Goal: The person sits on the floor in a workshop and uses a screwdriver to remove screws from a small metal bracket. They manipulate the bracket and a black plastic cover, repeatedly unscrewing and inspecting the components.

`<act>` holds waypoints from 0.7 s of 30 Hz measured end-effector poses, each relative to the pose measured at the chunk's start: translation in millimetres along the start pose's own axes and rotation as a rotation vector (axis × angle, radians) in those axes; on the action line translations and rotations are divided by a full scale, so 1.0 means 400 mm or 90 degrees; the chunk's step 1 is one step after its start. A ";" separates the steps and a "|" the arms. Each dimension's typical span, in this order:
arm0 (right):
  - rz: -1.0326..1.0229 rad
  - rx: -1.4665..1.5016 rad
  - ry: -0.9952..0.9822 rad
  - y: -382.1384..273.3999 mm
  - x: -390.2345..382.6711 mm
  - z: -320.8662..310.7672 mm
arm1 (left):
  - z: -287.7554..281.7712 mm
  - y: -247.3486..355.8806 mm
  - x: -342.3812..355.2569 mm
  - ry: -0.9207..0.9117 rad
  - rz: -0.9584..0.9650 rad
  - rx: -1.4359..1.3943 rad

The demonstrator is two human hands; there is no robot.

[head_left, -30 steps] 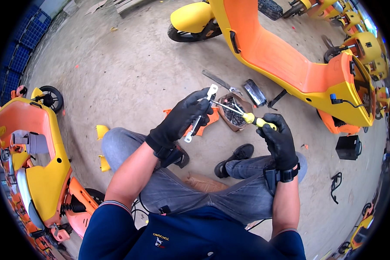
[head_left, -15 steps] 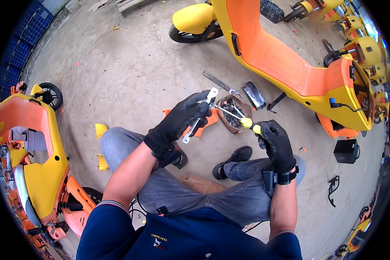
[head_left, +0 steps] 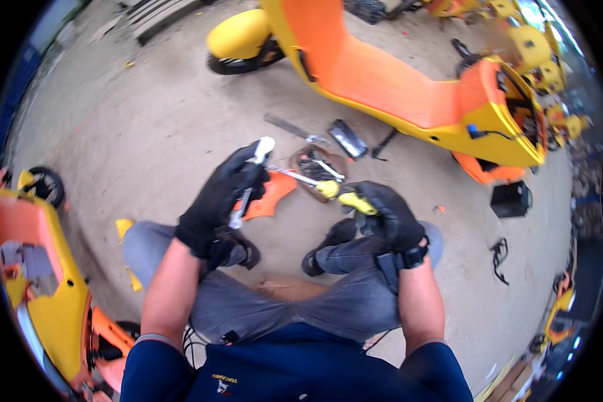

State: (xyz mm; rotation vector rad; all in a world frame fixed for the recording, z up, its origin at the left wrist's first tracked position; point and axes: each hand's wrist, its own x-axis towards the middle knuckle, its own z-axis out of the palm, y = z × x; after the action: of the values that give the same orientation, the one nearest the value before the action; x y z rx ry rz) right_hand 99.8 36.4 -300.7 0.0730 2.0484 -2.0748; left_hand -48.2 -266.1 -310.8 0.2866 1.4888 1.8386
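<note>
My gloved left hand (head_left: 224, 187) is closed around a pale metal bar (head_left: 266, 145) with flattened ends, one showing above the fingers and the other below. My gloved right hand (head_left: 387, 213) grips a screwdriver (head_left: 327, 189) by its yellow and black handle. The screwdriver's shaft slants toward the left hand, and its tip comes close to the bar; blur hides whether they touch. Beyond the shaft, an open brown bag (head_left: 301, 159) on the floor holds small dark hardware, with a silver tool across it. An orange plastic panel (head_left: 275, 195) lies beside my left hand.
A yellow and orange scooter (head_left: 388, 90) stands ahead, and another (head_left: 57, 288) is at left. On the floor lie a long metal tool (head_left: 289, 126), a black rectangular case (head_left: 348, 139), a black box (head_left: 510, 199) and a black bracket (head_left: 499, 260).
The view has shifted, so the surroundings sit further left and the picture is blurrier. Both hands keep hold of the bar and screwdriver; the right hand has turned palm-down over the handle.
</note>
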 end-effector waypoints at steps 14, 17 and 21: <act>0.109 -0.001 -0.066 0.044 0.037 0.066 | -0.022 0.008 -0.005 0.003 0.026 0.063; -0.122 -0.377 0.047 0.031 0.033 0.093 | -0.015 0.027 -0.015 0.004 0.019 0.104; -0.328 -0.519 0.187 0.025 0.036 0.098 | -0.027 0.012 -0.005 -0.017 -0.040 0.032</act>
State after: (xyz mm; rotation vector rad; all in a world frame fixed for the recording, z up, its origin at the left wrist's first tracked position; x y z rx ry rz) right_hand 92.7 -4.1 -312.4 -0.3327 3.2004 -1.3055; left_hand -55.2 -275.9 -309.0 0.2848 1.5105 1.7429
